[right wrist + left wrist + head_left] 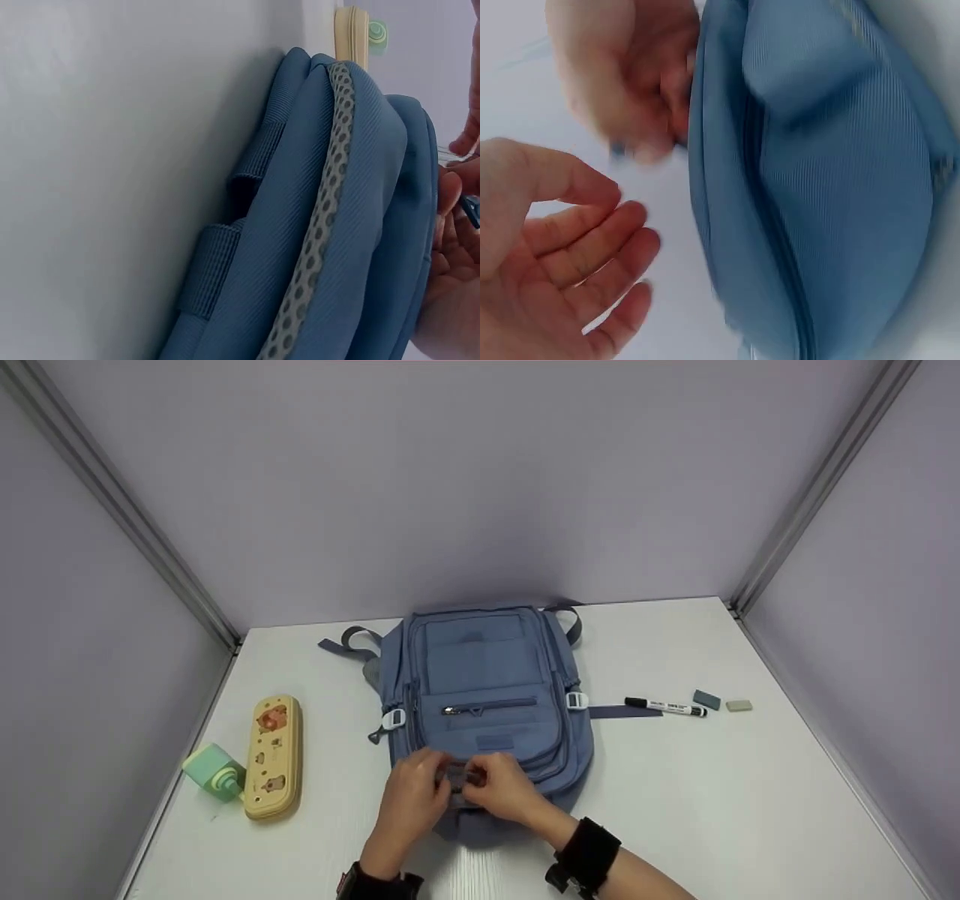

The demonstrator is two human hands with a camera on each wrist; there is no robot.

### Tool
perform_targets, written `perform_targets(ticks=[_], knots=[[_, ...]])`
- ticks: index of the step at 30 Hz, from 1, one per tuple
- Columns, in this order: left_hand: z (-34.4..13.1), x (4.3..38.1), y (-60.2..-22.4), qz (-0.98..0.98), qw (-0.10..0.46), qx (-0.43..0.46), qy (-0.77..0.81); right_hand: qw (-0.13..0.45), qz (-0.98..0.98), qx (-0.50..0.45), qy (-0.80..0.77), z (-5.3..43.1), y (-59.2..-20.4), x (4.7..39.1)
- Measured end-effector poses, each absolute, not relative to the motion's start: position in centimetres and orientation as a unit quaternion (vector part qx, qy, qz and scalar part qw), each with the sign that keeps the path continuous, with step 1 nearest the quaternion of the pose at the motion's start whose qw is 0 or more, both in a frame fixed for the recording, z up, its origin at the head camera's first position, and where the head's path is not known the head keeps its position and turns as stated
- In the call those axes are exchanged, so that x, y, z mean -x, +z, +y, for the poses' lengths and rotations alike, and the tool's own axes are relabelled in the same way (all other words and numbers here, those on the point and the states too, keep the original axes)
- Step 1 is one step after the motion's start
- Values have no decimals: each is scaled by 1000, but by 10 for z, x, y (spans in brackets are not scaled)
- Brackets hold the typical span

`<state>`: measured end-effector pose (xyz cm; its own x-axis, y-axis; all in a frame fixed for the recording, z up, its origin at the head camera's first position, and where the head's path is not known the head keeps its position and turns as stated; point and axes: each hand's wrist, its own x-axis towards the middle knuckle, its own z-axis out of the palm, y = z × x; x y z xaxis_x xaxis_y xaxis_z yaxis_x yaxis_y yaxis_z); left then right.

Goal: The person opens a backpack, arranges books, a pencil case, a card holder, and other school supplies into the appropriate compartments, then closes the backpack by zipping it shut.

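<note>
A blue backpack (480, 660) lies face up on the white table, its bottom towards the person. Both hands are over its lower front. My left hand (416, 791) has loosely bent fingers (604, 247), thumb close to the index finger; nothing shows between them in the left wrist view. Opposite it, my right hand (504, 789) pinches a small dark piece (471, 211), mostly hidden by the fingers; its kind cannot be made out. The right hand is blurred in the left wrist view.
Left of the backpack lie a yellow pencil case (270, 757) with animal pictures and a green bottle (214, 770). To the right are a black-and-white marker (667, 706), a dark eraser-like block (706, 700) and a pale one (739, 706). A strap (622, 712) extends beneath the marker.
</note>
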<state>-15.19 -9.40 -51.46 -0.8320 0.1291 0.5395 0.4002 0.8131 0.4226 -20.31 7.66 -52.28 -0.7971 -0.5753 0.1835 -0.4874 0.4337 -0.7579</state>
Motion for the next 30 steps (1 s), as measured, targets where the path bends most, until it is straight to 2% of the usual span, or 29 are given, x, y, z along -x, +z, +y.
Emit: perform_targets(ticks=[5, 8, 20, 30], knots=[[-113, 159, -526, -935, 188, 204, -223, 48, 862, 311, -397, 80, -517, 203], [-118, 163, -531, -936, 175, 222, -210, 48, 872, 326, -361, 82, -510, 201], [-121, 168, -533, -928, 276, 185, -167, 42, 883, 319, -341, 104, -495, 195], [-119, 165, -529, -932, 265, 180, -172, 31, 893, 295, -339, 159, -506, 203]])
